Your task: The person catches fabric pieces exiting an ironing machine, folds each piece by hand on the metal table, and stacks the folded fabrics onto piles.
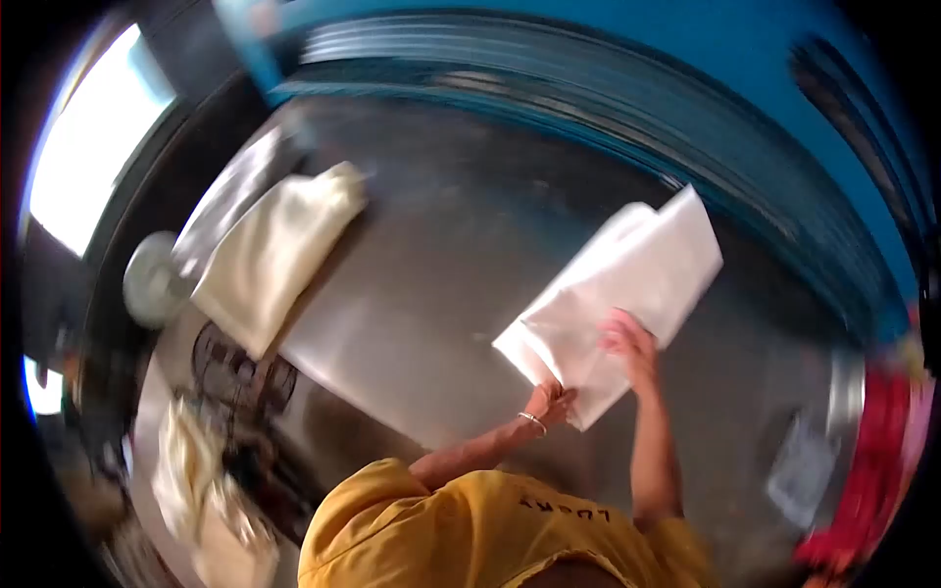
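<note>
A folded white cloth [627, 269], or a similar thin sheet, lies slantwise over the grey surface in front of me. My left hand [552, 402], with a bangle at the wrist, has its fingers closed on the near edge of the cloth. Farther right, my right hand [632, 345] rests on top of the cloth, fingers stretched out and a little blurred. Some of the cloth's near edge is hidden behind my left fingers.
Cream-coloured fabric [279, 250] lies at the left of the grey table [421, 245]. A blue machine with a long ridged bar [549, 73] spans the far side. Red material [872, 461] and a clear plastic bag [804, 470] are at the right; a fan-like object [157, 279] stands left.
</note>
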Available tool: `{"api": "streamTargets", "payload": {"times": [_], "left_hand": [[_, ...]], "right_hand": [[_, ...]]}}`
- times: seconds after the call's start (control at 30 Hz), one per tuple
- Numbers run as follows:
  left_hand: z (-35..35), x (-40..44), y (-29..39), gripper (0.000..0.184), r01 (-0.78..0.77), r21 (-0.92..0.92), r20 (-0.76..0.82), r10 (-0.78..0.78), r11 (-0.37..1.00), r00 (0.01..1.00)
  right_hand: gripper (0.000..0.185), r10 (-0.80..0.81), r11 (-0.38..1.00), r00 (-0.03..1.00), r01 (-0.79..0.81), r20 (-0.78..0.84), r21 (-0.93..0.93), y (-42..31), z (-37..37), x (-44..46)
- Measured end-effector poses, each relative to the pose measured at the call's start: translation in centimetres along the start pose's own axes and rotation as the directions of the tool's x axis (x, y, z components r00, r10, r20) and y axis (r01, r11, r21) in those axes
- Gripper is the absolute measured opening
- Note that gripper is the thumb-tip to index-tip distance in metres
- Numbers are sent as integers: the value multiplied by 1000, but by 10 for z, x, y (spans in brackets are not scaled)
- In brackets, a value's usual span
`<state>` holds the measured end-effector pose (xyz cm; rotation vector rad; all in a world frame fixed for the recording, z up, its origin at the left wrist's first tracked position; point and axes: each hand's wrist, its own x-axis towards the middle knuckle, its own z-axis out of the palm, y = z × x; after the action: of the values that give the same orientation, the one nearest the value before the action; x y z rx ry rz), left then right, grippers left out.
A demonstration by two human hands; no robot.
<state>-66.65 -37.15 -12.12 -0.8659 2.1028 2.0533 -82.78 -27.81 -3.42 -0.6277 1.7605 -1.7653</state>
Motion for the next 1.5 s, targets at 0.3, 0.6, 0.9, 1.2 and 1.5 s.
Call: {"api": "streamTargets", "payload": {"times": [0.3,0.6,0.9,1.2,1.5], "left_hand": [[-150,-63,-23,36,-156,-21,-719,93,988,688],[-355,-97,15,12,-441,-285,-809,33,851,587],[-561,-149,-39,53,259,340,-938,346,904,22],[-421,108,99,43,-422,750,-220,794,509,566],[-192,515,181,44,-485,872,344,791,-69,506]], "right_hand": [[70,235,890,860,-378,-453,-256,71,-33,17],[33,-129,982,991,133,-43,132,-69,241,195],[52,-226,852,956,287,187,-437,7,523,332],[27,-623,561,755,251,-202,-789,88,179,268],[26,-454,259,579,-642,-678,-722,94,-71,90]]}}
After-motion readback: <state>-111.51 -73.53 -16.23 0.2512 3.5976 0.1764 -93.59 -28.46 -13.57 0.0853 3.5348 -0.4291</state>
